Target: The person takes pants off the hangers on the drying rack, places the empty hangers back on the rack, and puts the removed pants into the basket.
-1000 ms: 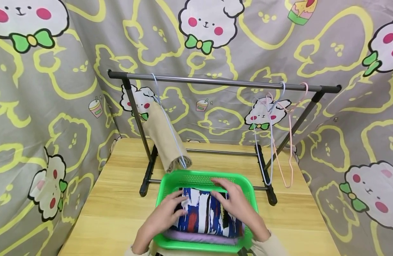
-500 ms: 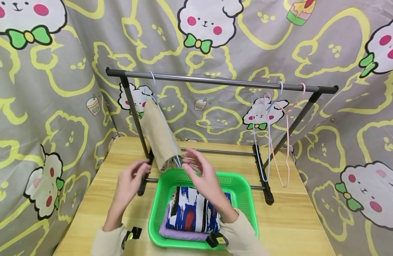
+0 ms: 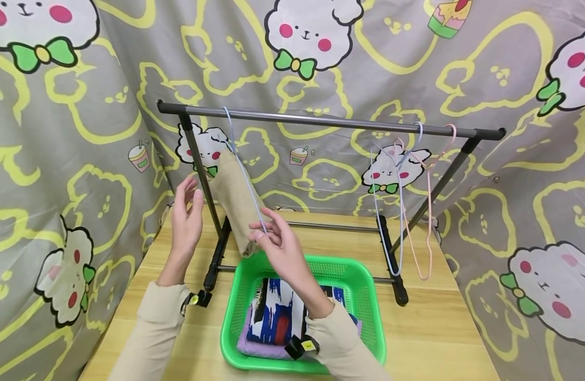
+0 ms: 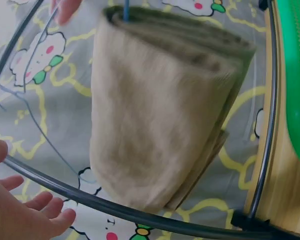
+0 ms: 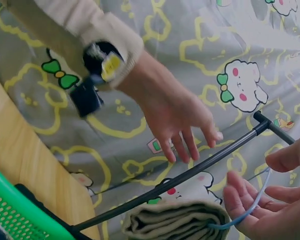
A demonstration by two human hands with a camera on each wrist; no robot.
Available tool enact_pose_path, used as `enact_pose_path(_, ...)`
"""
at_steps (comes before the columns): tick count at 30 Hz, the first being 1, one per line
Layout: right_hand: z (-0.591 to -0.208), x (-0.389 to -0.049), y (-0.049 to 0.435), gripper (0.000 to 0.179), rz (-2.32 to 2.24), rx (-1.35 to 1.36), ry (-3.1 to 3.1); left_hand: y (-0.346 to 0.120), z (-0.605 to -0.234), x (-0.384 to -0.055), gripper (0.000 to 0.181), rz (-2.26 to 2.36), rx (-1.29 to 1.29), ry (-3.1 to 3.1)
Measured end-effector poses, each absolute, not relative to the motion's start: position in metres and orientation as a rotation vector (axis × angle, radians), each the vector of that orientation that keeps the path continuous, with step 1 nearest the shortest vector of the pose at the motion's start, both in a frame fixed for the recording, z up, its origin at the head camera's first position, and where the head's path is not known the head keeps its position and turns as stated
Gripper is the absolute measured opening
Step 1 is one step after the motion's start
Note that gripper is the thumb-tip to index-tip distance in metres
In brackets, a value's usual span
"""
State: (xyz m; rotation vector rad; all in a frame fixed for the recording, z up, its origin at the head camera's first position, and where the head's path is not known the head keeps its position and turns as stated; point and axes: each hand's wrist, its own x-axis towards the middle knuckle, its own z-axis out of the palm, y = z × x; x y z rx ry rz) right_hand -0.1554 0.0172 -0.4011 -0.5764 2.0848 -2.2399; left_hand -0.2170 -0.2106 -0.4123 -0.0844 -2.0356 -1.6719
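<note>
Beside the rack's left post, my left hand (image 3: 186,218) is raised with fingers straight and holds nothing. It also shows at the lower left in the left wrist view. My right hand (image 3: 282,244) is at the lower end of a light blue hanger (image 3: 248,182). In the right wrist view the hanger's wire crosses its fingers, the thumb standing apart from them. Over this hanger hangs a folded beige cloth (image 3: 236,203), its layered edge facing down. The hanger's hook sits on the left of the rack's dark metal bar (image 3: 311,120).
A green basket (image 3: 373,312) stands in front of the rack on the wooden table (image 3: 430,328). In it lie a blue, white and red patterned cloth (image 3: 273,312) and a purple cloth (image 3: 259,349). Blue (image 3: 401,211) and pink (image 3: 429,211) hangers hang at the right of the bar.
Both hands have left the patterned cloth in the basket. The left has gone up and left to the rack's post; the right has reached the blue hanger's lower end. The beige cloth has shifted slightly.
</note>
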Motion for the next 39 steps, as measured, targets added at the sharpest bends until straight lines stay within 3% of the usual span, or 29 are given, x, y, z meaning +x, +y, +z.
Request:
enact_pose_path(6,-0.396,-0.158,0.014,0.045,-2.257,-0.522,2.061,-0.213,-0.401,-0.246,0.05,-1.762,-0.042,-2.021)
enact_pose_path(14,-0.394,-0.162,0.013,0.035,-2.312,-0.386,1.939,-0.214,-0.402,-0.268,0.037,-1.772,0.083,-2.047)
enact_pose_path(21,-0.394,-0.166,0.01,0.028,-2.392,-0.343,1.888,-0.216,-0.406,-0.276,0.032,-1.838,0.08,-1.954)
enact_pose_path(39,-0.376,-0.163,0.038,0.032,-2.58,-0.497,2.01,-0.224,-0.417,-0.283,0.03,-1.918,0.089,-1.895)
